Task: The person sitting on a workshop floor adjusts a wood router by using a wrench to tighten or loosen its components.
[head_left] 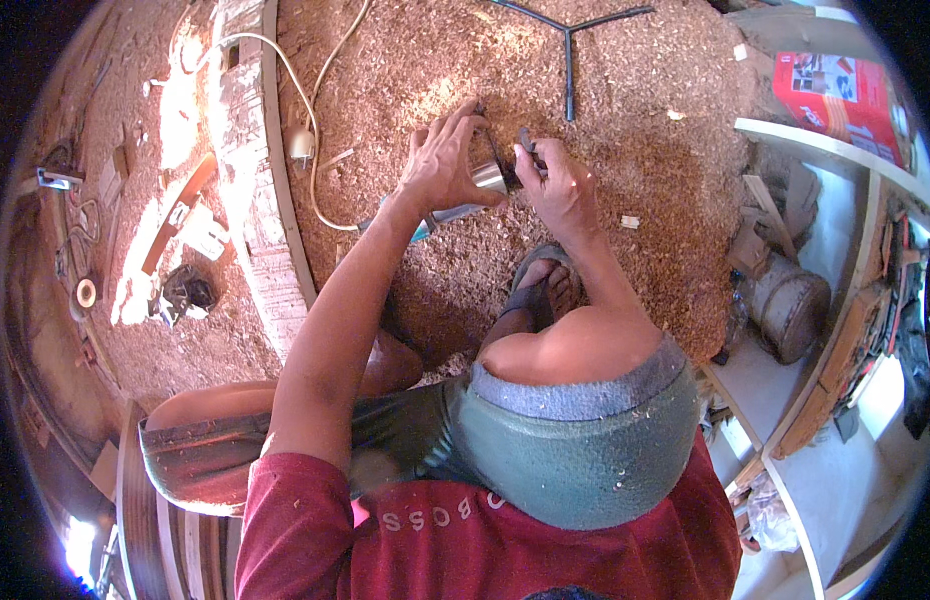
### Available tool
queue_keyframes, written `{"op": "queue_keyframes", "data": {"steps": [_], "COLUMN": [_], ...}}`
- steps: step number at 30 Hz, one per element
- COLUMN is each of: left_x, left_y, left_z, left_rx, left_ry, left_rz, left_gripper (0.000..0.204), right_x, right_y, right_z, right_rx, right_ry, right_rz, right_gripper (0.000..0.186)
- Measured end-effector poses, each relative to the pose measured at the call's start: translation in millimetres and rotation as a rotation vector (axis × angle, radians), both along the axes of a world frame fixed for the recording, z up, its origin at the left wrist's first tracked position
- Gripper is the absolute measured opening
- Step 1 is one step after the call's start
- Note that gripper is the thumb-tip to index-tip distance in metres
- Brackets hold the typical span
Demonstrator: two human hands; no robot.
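My left hand (440, 165) is wrapped over a corded power tool with a silver cylindrical end (491, 178) and a teal body (422, 230), lying on its side above the sawdust floor. Just right of it, my right hand (553, 185) pinches a small dark metal piece (525, 138), close to the tool's silver end; what exactly the piece is, I cannot make out. A pale cord (330, 222) runs from the tool off to the left. My sandalled foot (550, 280) is below the right hand, and my fingers hide part of the tool.
A Y-shaped black metal piece (570, 75) lies ahead on the sawdust. A long wooden beam (247, 150) crosses the left side, with scraps and a dark crumpled item (190, 292) beyond. At right are a red box (825, 95), a grimy metal cylinder (790, 310) and white-edged shelving (835, 150).
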State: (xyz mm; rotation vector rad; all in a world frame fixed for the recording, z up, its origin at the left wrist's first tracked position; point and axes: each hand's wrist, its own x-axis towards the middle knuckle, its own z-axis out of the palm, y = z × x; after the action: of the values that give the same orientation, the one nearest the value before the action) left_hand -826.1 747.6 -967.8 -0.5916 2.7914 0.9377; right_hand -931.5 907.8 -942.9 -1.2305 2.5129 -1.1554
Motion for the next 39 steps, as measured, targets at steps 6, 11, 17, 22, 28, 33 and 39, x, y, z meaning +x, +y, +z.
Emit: {"op": "queue_keyframes", "data": {"steps": [6, 11, 17, 22, 28, 33, 39], "left_x": [-0.9, -3.1, -4.4, -3.4, -3.1, -2.5, 3.8], "left_y": [0.1, -0.9, -1.0, -2.0, -3.5, -5.9, -2.0], "left_z": [2.3, 3.4, 4.0, 5.3, 5.8, 3.9, 0.8], "left_rx": [-0.005, 0.001, 0.033, 0.035, 0.056, 0.008, 0.010], "left_ry": [-0.036, -0.098, -0.069, -0.065, -0.020, -0.052, -0.052], "left_rz": [-0.011, -0.013, 0.007, 0.017, -0.011, -0.081, -0.046], "left_gripper": [0.109, 0.107, 0.109, 0.110, 0.109, 0.108, 0.108], "right_x": [-0.2, -4.0, -17.5, -34.2, -42.4, -44.9, -56.9], "right_y": [-4.5, -13.8, -31.8, -59.9, -68.2, -67.0, -64.9], "right_z": [0.4, -1.2, -9.0, -32.4, -49.2, -56.6, -34.0], "right_rx": [0.078, 0.097, 0.181, 0.249, 0.344, 0.353, 0.229], "right_ry": [0.034, -0.019, -0.099, -0.130, -0.222, -0.129, -0.098], "right_rz": [0.062, 0.077, 0.074, 0.116, 0.125, 0.186, 0.039], "right_gripper": [0.018, 0.019, 0.019, 0.022, 0.020, 0.018, 0.019]}}
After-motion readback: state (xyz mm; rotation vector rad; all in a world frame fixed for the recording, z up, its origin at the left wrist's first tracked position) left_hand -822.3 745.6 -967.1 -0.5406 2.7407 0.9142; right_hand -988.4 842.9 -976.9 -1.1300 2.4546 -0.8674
